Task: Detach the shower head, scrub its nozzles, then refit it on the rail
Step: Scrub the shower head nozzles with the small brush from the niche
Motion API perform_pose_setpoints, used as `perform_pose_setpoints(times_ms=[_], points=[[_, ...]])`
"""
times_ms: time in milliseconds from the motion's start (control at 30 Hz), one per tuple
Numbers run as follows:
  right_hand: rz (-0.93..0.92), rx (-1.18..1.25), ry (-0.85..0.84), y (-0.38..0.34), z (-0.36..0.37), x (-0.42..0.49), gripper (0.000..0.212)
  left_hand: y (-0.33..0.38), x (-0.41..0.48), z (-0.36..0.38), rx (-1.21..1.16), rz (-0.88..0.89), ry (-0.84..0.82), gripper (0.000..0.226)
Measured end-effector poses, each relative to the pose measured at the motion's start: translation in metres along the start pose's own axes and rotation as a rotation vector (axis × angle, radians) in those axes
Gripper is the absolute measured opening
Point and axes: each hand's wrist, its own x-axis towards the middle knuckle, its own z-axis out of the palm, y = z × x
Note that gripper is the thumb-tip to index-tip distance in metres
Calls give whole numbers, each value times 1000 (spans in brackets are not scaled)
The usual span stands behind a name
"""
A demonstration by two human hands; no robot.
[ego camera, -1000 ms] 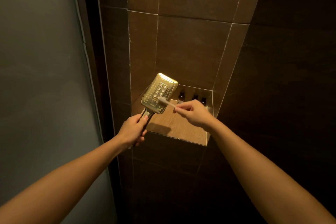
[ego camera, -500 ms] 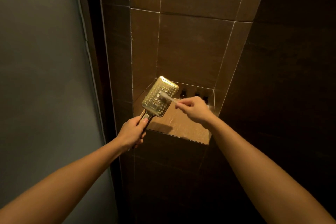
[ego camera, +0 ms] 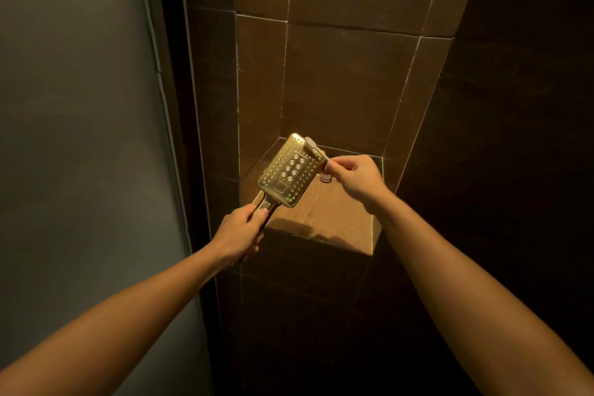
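Above the left hand's (ego camera: pixel 239 231) grip, the shower head (ego camera: pixel 291 170) — right hand (ego camera: pixel 355 178) pinching brush (ego camera: pixel 316 148).

Dim warm light from above glares on the shower head (ego camera: pixel 291 170); corners fall dark, edges bend.

Bathroom shower: brown tiled wall (ego camera: pixel 347 80), recessed niche (ego camera: pixel 334 219).
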Motion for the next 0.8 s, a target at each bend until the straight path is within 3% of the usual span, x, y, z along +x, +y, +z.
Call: perform_pose_setpoints(times_ms=[200,367,567,800], points=[[20,-109,-295,9,38,-34,17,-3,2,2,6,-8,48,28],[56,-3,5,0,-2,-7,20,-4,-1,0,4,1,37,27],[51,-92,-248,6,34,-34,18,-1,2,2,29,19,73,28],[44,18,-1,-7,3,-2,19,1,0,2,55,27,86,25]])
